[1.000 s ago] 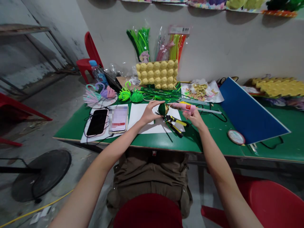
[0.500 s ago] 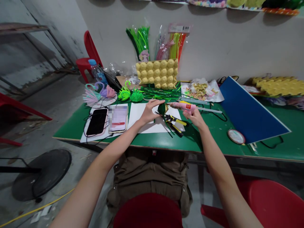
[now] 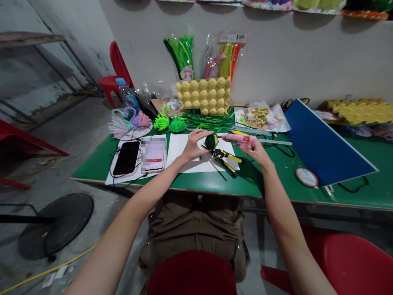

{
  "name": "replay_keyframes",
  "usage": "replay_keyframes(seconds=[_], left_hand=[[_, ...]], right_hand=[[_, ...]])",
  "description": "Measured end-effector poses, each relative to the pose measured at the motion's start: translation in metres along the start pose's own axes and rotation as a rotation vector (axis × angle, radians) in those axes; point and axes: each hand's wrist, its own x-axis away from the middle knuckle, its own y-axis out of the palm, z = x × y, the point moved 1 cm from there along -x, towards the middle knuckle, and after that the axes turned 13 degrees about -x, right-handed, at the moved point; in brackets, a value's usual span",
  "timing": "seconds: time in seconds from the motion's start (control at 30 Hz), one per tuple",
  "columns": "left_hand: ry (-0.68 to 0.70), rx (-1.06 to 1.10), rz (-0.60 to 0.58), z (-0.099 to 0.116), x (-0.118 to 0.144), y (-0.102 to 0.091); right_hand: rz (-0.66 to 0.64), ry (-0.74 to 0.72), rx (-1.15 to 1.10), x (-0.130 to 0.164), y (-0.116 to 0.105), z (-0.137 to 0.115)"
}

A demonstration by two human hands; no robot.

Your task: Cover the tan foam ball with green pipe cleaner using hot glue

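Observation:
Between the thumb and fingers of my left hand [image 3: 194, 144] is a small rounded piece [image 3: 210, 142], dark green with a pale yellowish side. My right hand [image 3: 255, 152] grips a pink glue gun [image 3: 241, 138], its nozzle close to the pale side of the piece. A clear glue stick [image 3: 274, 142] juts out of the gun's back end. Below the piece lie black-and-yellow pliers [image 3: 227, 159], partly over a sheet of white paper [image 3: 181, 147]. Whether the nozzle touches the piece I cannot tell.
Two phones lie at the left, one black [image 3: 126, 158] and one lit [image 3: 153, 155]. Behind stand a yellow egg tray [image 3: 203, 95], green pipe cleaners [image 3: 211, 121] and fuzzy swans [image 3: 168, 121]. A blue board [image 3: 328, 143] and a tape roll [image 3: 306, 177] are at the right.
My right hand has drawn the glue gun slightly to the right, away from the piece. My left hand keeps its hold, and the pale side shows a bit more.

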Motion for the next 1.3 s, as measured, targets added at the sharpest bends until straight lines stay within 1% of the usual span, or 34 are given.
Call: replay_keyframes(seconds=[0.07,0.17,0.2,0.33,0.4,0.5,0.57,0.63,0.7,0.73,0.8,0.87,0.97,1.03,1.1,1.17,1.3], left_hand=[[-0.046,0.057,0.012,0.000,0.000,0.001],[-0.148,0.137,0.021,-0.001,-0.001,0.002],[-0.192,0.161,0.019,-0.001,-0.002,0.002],[-0.363,0.292,-0.003,-0.004,-0.005,0.002],[-0.423,0.362,-0.002,-0.005,-0.006,0.002],[-0.490,0.442,0.011,-0.008,-0.007,0.004],[-0.517,0.479,0.024,-0.010,-0.007,0.005],[-0.522,0.511,0.041,-0.012,-0.006,0.006],[-0.514,0.529,0.053,-0.012,-0.006,0.007],[-0.511,0.526,0.052,-0.013,-0.006,0.007],[-0.510,0.504,0.038,-0.012,-0.006,0.007],[-0.508,0.486,0.022,-0.011,-0.006,0.007],[-0.497,0.489,0.006,-0.009,-0.006,0.006],[-0.491,0.489,-0.001,-0.009,-0.007,0.005],[-0.488,0.485,-0.001,-0.010,-0.006,0.005],[-0.492,0.502,0.001,-0.011,-0.006,0.007],[-0.520,0.627,-0.006,-0.010,-0.006,0.010]], right_hand=[[0.020,-0.013,0.001,0.001,-0.009,0.000],[0.134,-0.007,0.092,0.004,-0.026,0.004],[0.145,0.010,0.127,0.005,-0.032,0.006],[0.110,0.065,0.234,0.010,-0.052,0.017],[0.080,0.095,0.308,0.012,-0.059,0.023],[0.005,0.188,0.453,0.014,-0.067,0.028],[-0.016,0.242,0.535,0.018,-0.071,0.024],[0.032,0.259,0.588,0.024,-0.072,0.011],[0.107,0.220,0.588,0.028,-0.066,-0.007],[0.129,0.178,0.556,0.029,-0.059,-0.018],[0.125,0.040,0.410,0.028,-0.036,-0.038],[0.029,-0.046,0.227,0.022,-0.005,-0.053],[-0.085,-0.073,0.088,0.007,0.040,-0.061],[-0.084,-0.095,0.038,-0.005,0.060,-0.058],[-0.034,-0.162,-0.006,-0.016,0.070,-0.053],[0.044,-0.202,-0.064,-0.024,0.073,-0.047],[0.192,-0.151,-0.167,-0.033,0.072,-0.036]])
